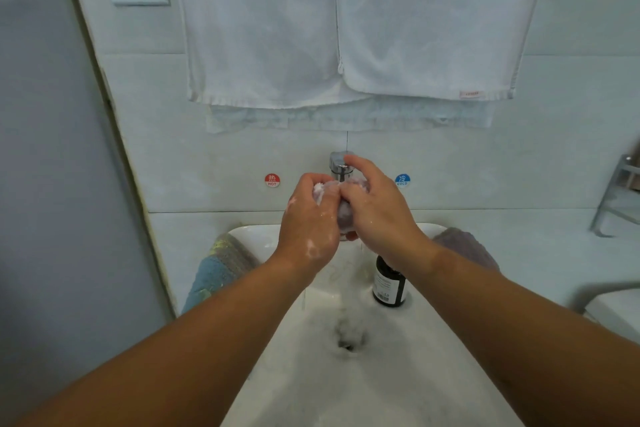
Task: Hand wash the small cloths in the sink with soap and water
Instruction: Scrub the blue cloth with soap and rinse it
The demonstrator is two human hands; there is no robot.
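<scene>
Lilac cloth (345, 218) being lathered over the sink (249, 233)

Both hands are clamping round the bunched cloth, the left hand (308, 218) and right hand (379, 215) curling their fingers into it just below the tap (341, 163), probably so the suds are dripping into the basin and not onto the counter. Foamy water is draining towards the plughole (348, 343). A dark bottle (389, 284) is standing at the sink's right edge, its contents not showing. A blue-and-grey cloth (221, 265) is lying over the left rim, a mauve cloth (465, 246) over the right

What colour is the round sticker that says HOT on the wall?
The HOT sticker is red with white writing, clearest in the head view.
</scene>
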